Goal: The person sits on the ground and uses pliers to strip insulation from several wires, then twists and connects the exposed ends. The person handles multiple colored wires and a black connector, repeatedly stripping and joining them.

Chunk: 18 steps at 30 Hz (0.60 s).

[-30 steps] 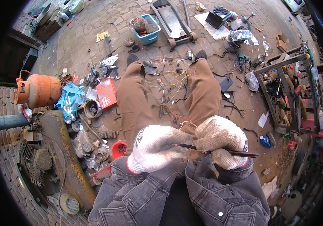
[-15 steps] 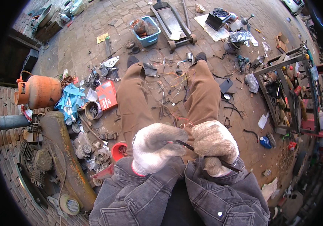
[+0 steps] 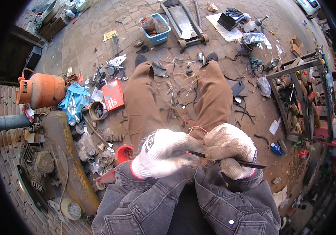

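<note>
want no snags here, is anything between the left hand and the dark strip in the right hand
Nothing visible. The gloved left hand is right at the reddish tip of the dark strip; the right hand grips it farther along. Whether the left pinches it is unclear.

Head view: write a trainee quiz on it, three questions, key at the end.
1. Multiple choice. What does the white-gloved right hand hold?
a) a round yellow sponge
b) a thin dark strip
c) a clear glass jar

2. True or false: the red-and-white rectangular box lies left of the brown trouser legs.

3. Short answer. Which open container stands beside the long grey metal wheeled frame beyond the feet?

Key: 1 b; 2 true; 3 the light-blue rectangular plastic tub.
</note>
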{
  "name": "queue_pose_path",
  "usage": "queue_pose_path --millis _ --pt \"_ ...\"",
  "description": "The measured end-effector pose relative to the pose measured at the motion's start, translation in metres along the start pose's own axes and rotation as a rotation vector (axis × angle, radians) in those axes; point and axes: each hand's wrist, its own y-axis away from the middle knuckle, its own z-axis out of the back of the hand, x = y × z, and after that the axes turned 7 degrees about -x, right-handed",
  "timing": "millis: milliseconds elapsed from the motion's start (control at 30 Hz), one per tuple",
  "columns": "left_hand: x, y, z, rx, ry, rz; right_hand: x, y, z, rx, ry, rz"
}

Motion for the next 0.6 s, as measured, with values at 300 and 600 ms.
queue_pose_path --millis 300,600 --pt "-0.001 0.008 -0.017 -0.173 0.363 0.213 0.006 0.001 0.006 0.021 0.115 0.01" --pt "-0.002 0.007 -0.033 -0.427 0.633 0.347 -0.007 0.01 -0.015 -0.21 0.198 0.228"
